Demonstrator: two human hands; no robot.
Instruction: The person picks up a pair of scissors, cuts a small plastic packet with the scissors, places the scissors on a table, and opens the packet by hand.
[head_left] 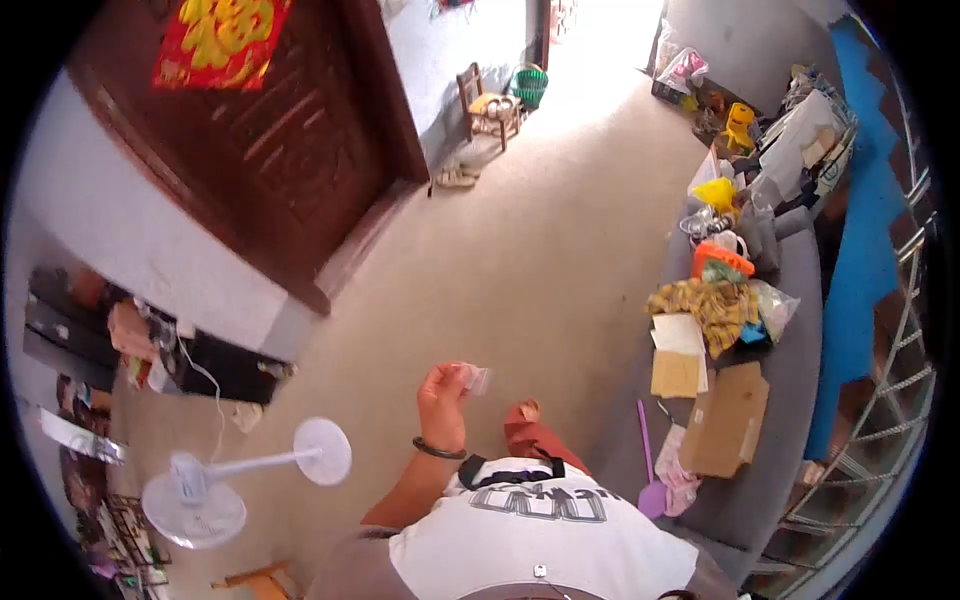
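My left hand (pixel 443 400), with a dark bracelet at the wrist, is raised in front of my body over the floor. Its fingers are closed on a small clear plastic packet (pixel 480 381), which sticks out to the right of the fingertips. What the packet contains is too small to make out. My right hand does not show anywhere in the view.
A white standing fan (pixel 195 500) is at the left. Along the right runs a grey sofa (pixel 795 330) carrying a flattened cardboard box (pixel 725 420), a plaid cloth (pixel 712 308) and a purple fly swatter (pixel 646 450). A small chair (pixel 490 108) stands by the far wall.
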